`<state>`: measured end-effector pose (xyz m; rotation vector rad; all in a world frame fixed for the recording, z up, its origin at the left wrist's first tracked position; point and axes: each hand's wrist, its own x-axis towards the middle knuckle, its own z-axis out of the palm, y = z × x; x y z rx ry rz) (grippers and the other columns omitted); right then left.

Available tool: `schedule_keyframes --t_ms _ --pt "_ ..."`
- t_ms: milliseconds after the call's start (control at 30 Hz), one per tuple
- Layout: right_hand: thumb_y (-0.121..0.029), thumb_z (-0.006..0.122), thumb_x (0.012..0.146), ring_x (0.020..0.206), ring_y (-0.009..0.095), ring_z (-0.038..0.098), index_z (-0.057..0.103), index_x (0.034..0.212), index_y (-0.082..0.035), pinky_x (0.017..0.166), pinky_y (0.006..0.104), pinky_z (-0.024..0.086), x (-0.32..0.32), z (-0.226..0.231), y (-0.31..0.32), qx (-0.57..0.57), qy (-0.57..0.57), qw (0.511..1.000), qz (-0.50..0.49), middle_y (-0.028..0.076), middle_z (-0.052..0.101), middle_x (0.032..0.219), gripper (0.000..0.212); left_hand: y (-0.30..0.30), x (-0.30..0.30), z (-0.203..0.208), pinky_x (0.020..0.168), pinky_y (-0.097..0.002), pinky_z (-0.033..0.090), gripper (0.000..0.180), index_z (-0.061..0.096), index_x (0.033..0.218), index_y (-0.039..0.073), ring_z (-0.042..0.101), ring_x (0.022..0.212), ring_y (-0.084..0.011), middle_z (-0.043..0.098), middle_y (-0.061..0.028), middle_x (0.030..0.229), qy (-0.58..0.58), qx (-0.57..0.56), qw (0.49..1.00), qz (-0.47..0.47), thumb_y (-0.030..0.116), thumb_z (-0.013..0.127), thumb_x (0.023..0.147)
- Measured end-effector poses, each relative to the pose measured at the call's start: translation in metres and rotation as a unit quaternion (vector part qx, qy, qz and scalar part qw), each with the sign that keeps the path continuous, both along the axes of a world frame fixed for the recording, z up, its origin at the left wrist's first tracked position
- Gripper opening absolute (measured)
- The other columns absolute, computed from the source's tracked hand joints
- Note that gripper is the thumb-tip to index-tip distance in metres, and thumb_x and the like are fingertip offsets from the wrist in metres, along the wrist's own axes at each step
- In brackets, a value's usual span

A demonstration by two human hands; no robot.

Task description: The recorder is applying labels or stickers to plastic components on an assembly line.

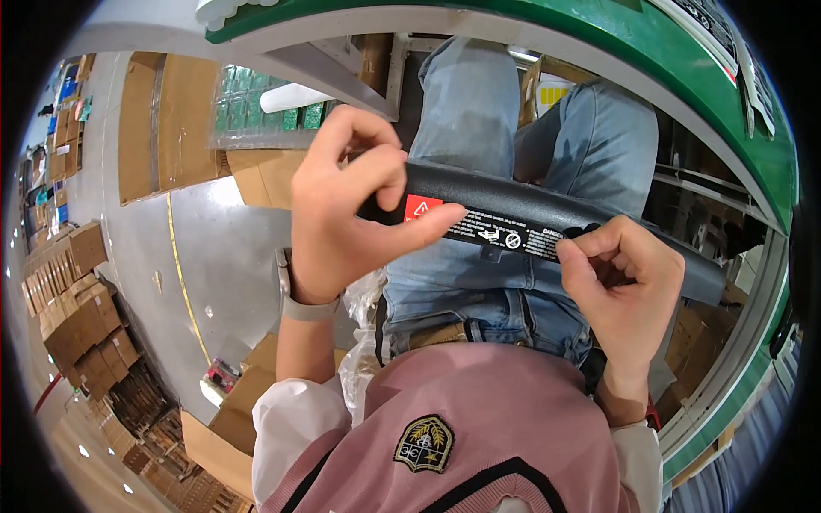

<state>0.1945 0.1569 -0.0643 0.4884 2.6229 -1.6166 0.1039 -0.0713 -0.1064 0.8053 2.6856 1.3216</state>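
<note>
I've got the long, black plastic housing (505,194) above the blue denim lap (466,291) — left hand (351,201) grasping its left end, right hand (620,291) at the red-and-black label (505,236), grip unclear. Uneven pressure could crease it.

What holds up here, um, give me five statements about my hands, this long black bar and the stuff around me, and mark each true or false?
1. Both the left hand and the right hand are at the long, textured black bar. True.
2. The grey watch strap is on the right wrist. False: the grey strap is on the left wrist.
3. The red patch with a white warning triangle is nearer the left hand than the right. True.
4. The knitted vest is bright green. False: the knitted vest is dusty pink.
5. A thin yellow line marks the grey floor. True.
</note>
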Motion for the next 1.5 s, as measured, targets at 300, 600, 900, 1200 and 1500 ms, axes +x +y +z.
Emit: schedule_keyframes --t_ms 300,600,900,1200,1500 --pt "0.001 0.075 0.076 0.05 0.001 0.051 0.06 0.07 0.001 0.046 0.0179 0.039 -0.002 -0.001 0.0 0.003 -0.007 1.0 0.013 0.0 0.057 0.057 0.016 -0.001 0.009 -0.029 0.072 -0.0253 0.042 0.042 0.041 0.066 0.005 0.052 0.08 -0.0172 0.058 -0.0128 0.092 -0.084 0.195 0.977 0.031 0.014 0.081 0.072" --pt "0.001 0.075 0.076 0.049 0.004 0.055 0.061 0.071 0.001 0.045 0.0196 0.042 -0.004 -0.003 0.0 0.028 0.01 0.999 0.026 0.003 0.059 0.058 0.016 0.0 0.008 -0.029 0.074 -0.0258 0.042 0.041 0.041 0.067 0.005 0.051 0.081 -0.0165 0.058 -0.0136 0.094 -0.077 0.189 0.978 0.048 0.016 0.079 0.075" --pt "0.0 0.075 0.077 0.049 0.006 0.056 0.06 0.071 0.001 0.045 0.0206 0.043 0.002 -0.004 -0.001 0.039 0.005 0.999 0.034 0.003 0.059 0.059 0.016 -0.002 0.014 -0.034 0.074 -0.0262 0.042 0.04 0.041 0.067 0.005 0.052 0.081 -0.0173 0.058 -0.0146 0.094 -0.076 0.188 0.978 0.046 0.016 0.079 0.076" --pt "-0.006 0.077 0.076 0.044 0.014 0.053 0.057 0.065 -0.002 0.044 0.0267 0.041 -0.008 0.002 -0.001 0.178 0.043 0.98 0.082 0.006 0.056 0.056 0.023 -0.002 0.009 -0.033 0.074 -0.0269 0.042 0.038 0.04 0.067 0.004 0.053 0.081 -0.0188 0.058 -0.0141 0.093 -0.075 0.194 0.977 0.054 0.011 0.076 0.076" --pt "-0.027 0.062 0.081 0.129 0.029 0.046 0.057 0.131 -0.019 0.097 0.0472 0.043 -0.006 -0.028 -0.019 0.423 0.278 0.803 0.316 0.007 0.051 0.136 0.051 0.011 0.014 -0.031 0.075 -0.0346 0.042 0.029 0.039 0.066 0.004 0.052 0.081 -0.026 0.055 -0.0137 0.083 -0.016 0.191 0.978 0.084 0.009 0.063 0.082"
